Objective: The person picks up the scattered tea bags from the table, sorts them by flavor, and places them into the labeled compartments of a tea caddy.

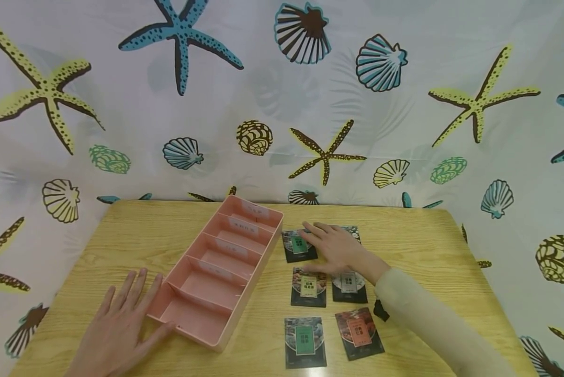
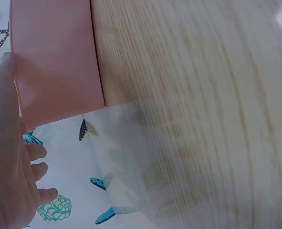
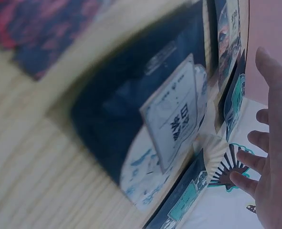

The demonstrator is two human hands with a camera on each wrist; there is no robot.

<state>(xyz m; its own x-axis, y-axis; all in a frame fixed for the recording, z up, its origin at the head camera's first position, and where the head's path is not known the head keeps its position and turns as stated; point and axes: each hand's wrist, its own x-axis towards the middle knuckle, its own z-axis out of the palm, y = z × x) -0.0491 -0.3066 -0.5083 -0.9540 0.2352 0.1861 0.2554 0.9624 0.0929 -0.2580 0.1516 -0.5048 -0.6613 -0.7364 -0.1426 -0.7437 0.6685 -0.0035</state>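
A pink box [image 1: 254,293] with several labelled compartments stands slantwise on the table. Beside its near left corner is my left hand [image 1: 122,327], fingers spread and thumb by the front edge; the left wrist view shows the thumb at the box's side [image 2: 55,62]. My right hand [image 1: 334,248] extends over dark packets with loosely straight fingers, holding nothing visible. Around it lie a green-label packet [image 1: 293,253], a yellow-label packet [image 1: 308,299], a white-label packet [image 1: 350,296] and a partly hidden packet [image 1: 354,232]. Nearer are another green-label packet [image 1: 305,358] and a red-label packet [image 1: 361,351].
The wooden table [image 1: 428,251] carries everything. A small black object [image 1: 381,310] lies by the right sleeve [image 1: 428,314]. A white cloth [image 1: 404,131] printed with starfish and shells hangs behind the table and at its sides.
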